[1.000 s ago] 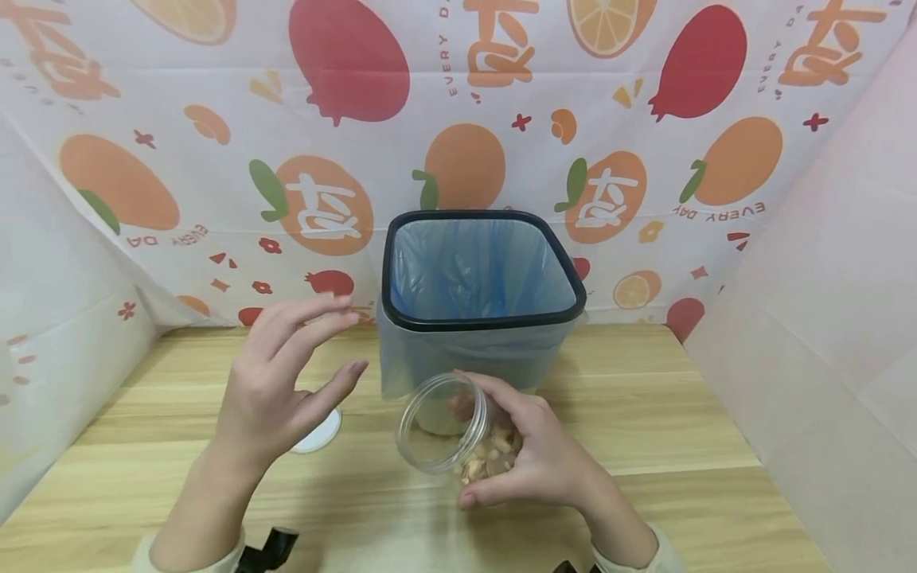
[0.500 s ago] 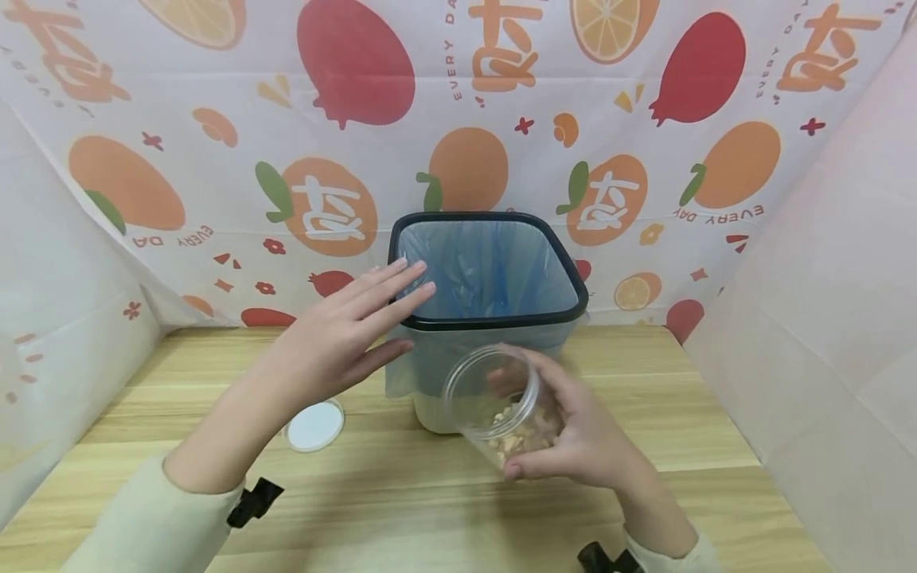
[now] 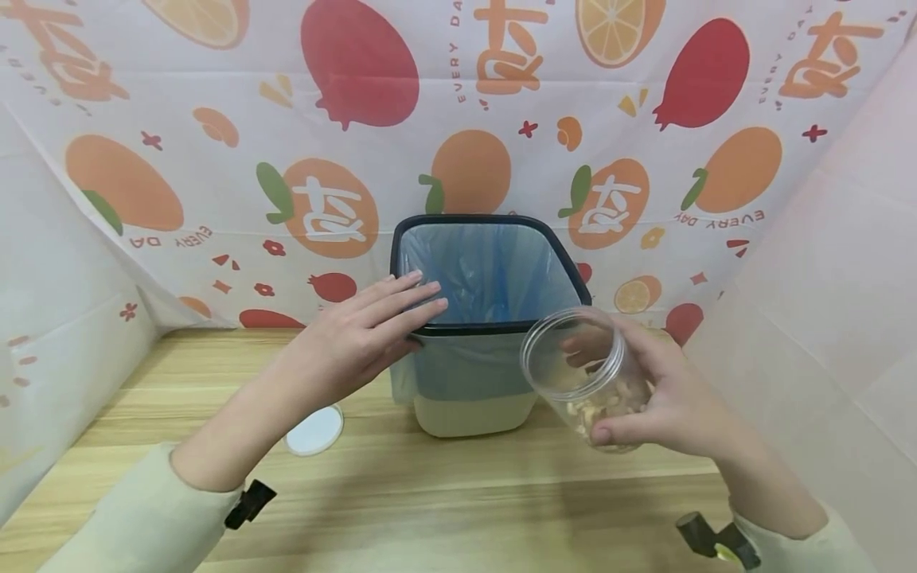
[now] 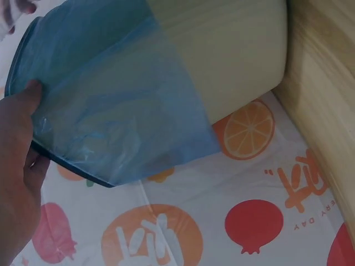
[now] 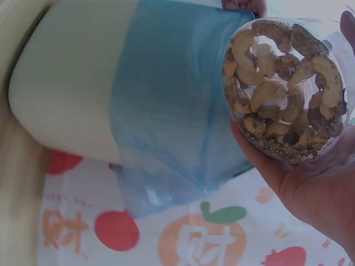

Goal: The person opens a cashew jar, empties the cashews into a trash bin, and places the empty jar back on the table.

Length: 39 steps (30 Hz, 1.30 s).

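A cream trash bin (image 3: 476,415) with a black rim and a blue bag folded over its edge stands at the back of the table. My left hand (image 3: 358,334) grips the bin's rim at its near left corner, fingers over the edge and thumb on the outside, against the bag (image 4: 111,122) in the left wrist view. To the right of the bin, my right hand (image 3: 662,394) holds a clear plastic jar (image 3: 555,374) in the air, tilted with its uncovered mouth toward the bin. Brown-skinned cashews (image 5: 277,100) lie against the jar's bottom in the right wrist view.
A round white lid (image 3: 315,430) lies on the wooden table (image 3: 401,509), left of the bin and below my left forearm. A fruit-print cloth (image 3: 458,95) hangs close behind the bin, with pale cloth walls at both sides.
My left hand has moved right and forward from the air onto the bin's rim. My right hand has carried the jar to the right and up, away from the bin's front.
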Tool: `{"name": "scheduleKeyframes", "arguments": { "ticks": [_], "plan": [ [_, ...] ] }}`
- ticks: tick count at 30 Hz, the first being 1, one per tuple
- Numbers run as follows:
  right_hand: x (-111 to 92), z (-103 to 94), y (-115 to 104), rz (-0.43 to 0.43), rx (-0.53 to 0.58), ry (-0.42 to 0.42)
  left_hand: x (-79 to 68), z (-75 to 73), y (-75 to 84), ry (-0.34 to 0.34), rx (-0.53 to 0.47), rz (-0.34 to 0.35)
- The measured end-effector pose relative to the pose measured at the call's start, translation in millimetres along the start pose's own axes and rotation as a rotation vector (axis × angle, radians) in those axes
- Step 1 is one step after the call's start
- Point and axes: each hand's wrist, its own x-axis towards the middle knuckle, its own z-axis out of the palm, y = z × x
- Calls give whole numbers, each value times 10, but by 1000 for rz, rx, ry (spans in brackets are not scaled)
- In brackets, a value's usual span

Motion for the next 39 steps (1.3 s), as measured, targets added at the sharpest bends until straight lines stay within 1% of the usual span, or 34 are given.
{"name": "scheduleKeyframes", "arguments": {
  "ticks": [1, 3, 8, 12, 21, 23, 26, 29, 33, 39],
  "plan": [
    [12, -41, -24, -9, -25, -2, 0, 9, -2, 3, -3, 3],
    [43, -108, -76, 9, -22, -19, -2, 20, -5, 8, -5, 5],
    [172, -269, -194, 116, -4, -56, -10, 35, -12, 13, -2, 6],
    [275, -387, -217, 132, 45, -77, -15, 36, -16, 16, 8, 16],
    [463, -618, -245, 116, 27, -89, -22, 55, -18, 24, 5, 24],
    [502, -670, -243, 122, -13, -87, -23, 56, -20, 15, 7, 20],
    [540, -742, -231, 147, -105, -81, -22, 56, -18, 4, 8, 17],
    [575, -799, -212, 180, -146, -88, -24, 55, -14, -3, 8, 22],
    [624, -842, -184, 232, -200, -82, -30, 59, -11, -7, 9, 26],
    [701, -865, -145, 253, -303, -72, -32, 61, -17, -17, 12, 21]
  ]
}}
